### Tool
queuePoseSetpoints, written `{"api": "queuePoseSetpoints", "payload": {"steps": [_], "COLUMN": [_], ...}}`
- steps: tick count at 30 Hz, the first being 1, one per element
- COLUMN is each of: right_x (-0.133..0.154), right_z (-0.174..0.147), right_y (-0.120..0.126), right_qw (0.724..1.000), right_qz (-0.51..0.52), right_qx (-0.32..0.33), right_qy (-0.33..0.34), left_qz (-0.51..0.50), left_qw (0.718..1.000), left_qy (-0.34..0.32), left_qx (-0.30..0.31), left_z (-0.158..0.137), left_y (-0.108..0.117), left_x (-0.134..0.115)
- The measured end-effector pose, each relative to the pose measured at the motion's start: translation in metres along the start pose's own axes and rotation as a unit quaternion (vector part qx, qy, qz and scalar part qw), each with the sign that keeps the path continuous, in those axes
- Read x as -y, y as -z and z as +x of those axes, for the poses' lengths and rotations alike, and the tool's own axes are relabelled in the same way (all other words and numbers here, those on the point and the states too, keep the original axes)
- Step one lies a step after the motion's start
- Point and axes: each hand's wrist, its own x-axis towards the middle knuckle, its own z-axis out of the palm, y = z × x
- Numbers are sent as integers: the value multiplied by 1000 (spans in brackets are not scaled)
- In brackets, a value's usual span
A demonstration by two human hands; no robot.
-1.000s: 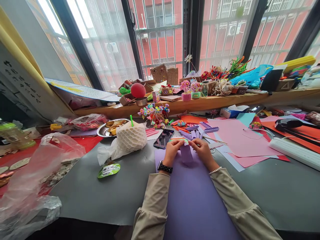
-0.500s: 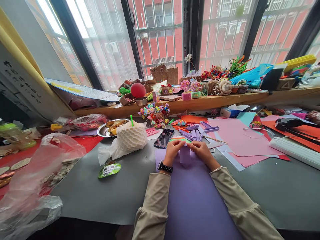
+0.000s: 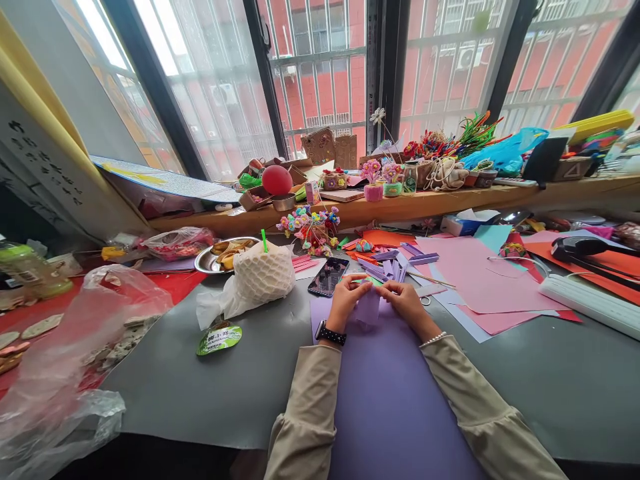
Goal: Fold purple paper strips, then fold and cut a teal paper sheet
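Observation:
Between my two hands hangs a small piece of purple paper (image 3: 369, 309), pinched along its top edge. My left hand (image 3: 349, 298), with a dark watch (image 3: 330, 333) at the wrist, grips its left side between thumb and fingers. On the other side my right hand (image 3: 407, 303) pinches the paper's upper right; a beaded bracelet circles that wrist. Below both hands lies a large purple sheet (image 3: 395, 407) on the grey table. Just beyond my fingers is a pile of folded purple strips (image 3: 395, 267). The held paper's lower end looks blurred.
Left of my hands are a phone (image 3: 328, 277) and a white-wrapped coconut (image 3: 265, 273) with a green straw. Scissors (image 3: 427, 291) lie partly hidden at right, near pink sheets (image 3: 490, 273) and a white power strip (image 3: 590, 303). A plastic bag (image 3: 100, 327) is far left.
The purple paper has tilted and shifted slightly left at its lower end. My hands stay in nearly the same place, still pinching it.

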Motion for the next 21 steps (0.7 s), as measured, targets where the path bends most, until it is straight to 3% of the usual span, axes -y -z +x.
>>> {"api": "queuePoseSetpoints", "payload": {"steps": [5,21], "right_x": [-3,-4], "right_z": [1,1], "right_y": [0,0], "right_qw": [999,1000], "right_qz": [-20,-17], "right_qx": [-42,-20], "right_qy": [-10,0], "left_qz": [21,2], "left_qw": [999,1000], "left_qy": [22,24], "left_qx": [11,1], "left_z": [-2,-4], "left_y": [1,0], "left_x": [-4,-6]}}
